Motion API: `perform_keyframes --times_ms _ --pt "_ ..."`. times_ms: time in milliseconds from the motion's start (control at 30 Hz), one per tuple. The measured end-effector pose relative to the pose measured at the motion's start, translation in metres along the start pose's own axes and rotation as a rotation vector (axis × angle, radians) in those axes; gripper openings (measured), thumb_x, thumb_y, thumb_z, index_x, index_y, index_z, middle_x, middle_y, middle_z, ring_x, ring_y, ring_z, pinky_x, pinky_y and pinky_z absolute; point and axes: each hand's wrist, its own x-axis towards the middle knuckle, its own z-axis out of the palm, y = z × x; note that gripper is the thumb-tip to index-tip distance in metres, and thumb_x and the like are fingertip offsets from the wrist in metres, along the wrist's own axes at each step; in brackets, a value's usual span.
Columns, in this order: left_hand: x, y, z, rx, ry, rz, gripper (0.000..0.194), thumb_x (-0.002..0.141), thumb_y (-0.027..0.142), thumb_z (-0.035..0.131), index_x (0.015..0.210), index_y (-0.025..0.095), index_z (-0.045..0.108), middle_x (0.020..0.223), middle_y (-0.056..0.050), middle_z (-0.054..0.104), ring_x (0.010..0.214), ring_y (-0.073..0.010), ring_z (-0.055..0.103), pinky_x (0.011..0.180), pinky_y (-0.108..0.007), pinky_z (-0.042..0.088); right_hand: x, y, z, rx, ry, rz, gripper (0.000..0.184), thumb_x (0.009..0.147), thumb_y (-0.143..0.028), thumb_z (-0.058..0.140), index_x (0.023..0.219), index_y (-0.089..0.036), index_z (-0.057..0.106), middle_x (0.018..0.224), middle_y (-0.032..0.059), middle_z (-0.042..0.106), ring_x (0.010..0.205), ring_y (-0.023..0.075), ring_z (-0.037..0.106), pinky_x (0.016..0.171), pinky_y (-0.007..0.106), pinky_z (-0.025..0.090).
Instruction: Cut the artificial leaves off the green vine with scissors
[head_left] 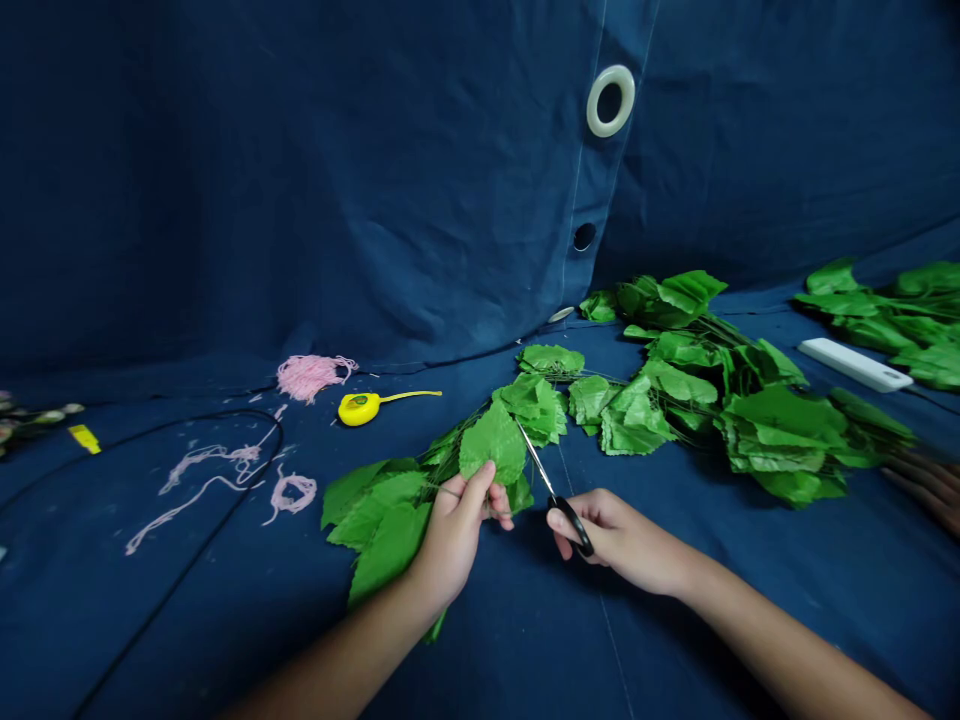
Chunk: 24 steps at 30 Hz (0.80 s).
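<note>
Left hand [454, 535]: fingers closed around the stems of an artificial leaf garland [634, 420], which lies across the navy cloth [300, 200] and stretches away to my right. Right hand [619, 540]: clamped in the finger loops of black-handled scissors [571, 525], blades nearly together, tips just beside a leaf. Also on the cloth: yellow tape measure [360, 407], pink yarn [311, 377], white plastic bar [855, 365], second garland [877, 310]. At the right edge: another person's blurred hand [922, 490].
</note>
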Motion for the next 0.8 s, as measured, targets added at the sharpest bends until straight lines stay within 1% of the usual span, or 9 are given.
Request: perform_keyframes --times_ms 200,333,433,633,800 --pt "0.0003 -0.001 -0.0013 0.012 -0.009 -0.005 0.041 0.092 0.046 0.068 0.068 0.015 0.059 0.065 -0.001 0.058 0.059 -0.0153 0.059 0.061 -0.029 0.052 0.001 0.0038 -0.0007 0.016 -0.008 0.006 0.063 0.095 -0.07 0.055 0.08 -0.01 0.065 0.06 -0.0027 0.039 0.056 0.0047 0.033 0.052 0.016 0.025" --pt "-0.0005 0.0005 -0.0007 0.016 -0.013 -0.005 0.041 0.092 0.046 0.068 0.067 0.015 0.058 0.065 -0.001 0.057 0.059 -0.0153 0.058 0.061 -0.029 0.052 0.0027 0.0073 0.0002 -0.009 -0.005 0.001 0.064 0.095 -0.071 0.054 0.08 -0.009 0.065 0.061 -0.002 0.041 0.056 0.0053 0.035 0.053 0.016 0.026" --pt "-0.0004 0.0006 -0.0006 0.015 -0.017 -0.002 0.041 0.093 0.046 0.067 0.067 0.015 0.058 0.065 -0.001 0.056 0.059 -0.0149 0.058 0.061 -0.029 0.052 0.0025 0.0059 0.0002 0.029 -0.014 0.0 0.065 0.094 -0.072 0.054 0.08 -0.009 0.064 0.06 -0.0028 0.039 0.055 0.005 0.033 0.052 0.017 0.024" --pt "0.0006 -0.0006 -0.0011 -0.004 -0.016 -0.007 0.04 0.092 0.047 0.068 0.069 0.016 0.058 0.066 -0.001 0.055 0.06 -0.0148 0.056 0.059 -0.028 0.052 -0.0015 -0.0006 -0.0045 0.073 -0.059 -0.037 0.071 0.098 -0.076 0.041 0.085 -0.009 0.063 0.054 -0.0042 0.035 0.051 0.0052 0.031 0.053 0.017 0.025" --pt "-0.0003 0.0001 -0.0003 0.014 -0.009 -0.014 0.04 0.091 0.047 0.069 0.068 0.016 0.057 0.065 -0.001 0.056 0.059 -0.0145 0.057 0.06 -0.028 0.052 -0.0015 0.0016 -0.006 0.043 -0.092 -0.036 0.07 0.098 -0.074 0.044 0.083 -0.009 0.064 0.055 -0.0042 0.036 0.051 0.0045 0.029 0.053 0.017 0.024"
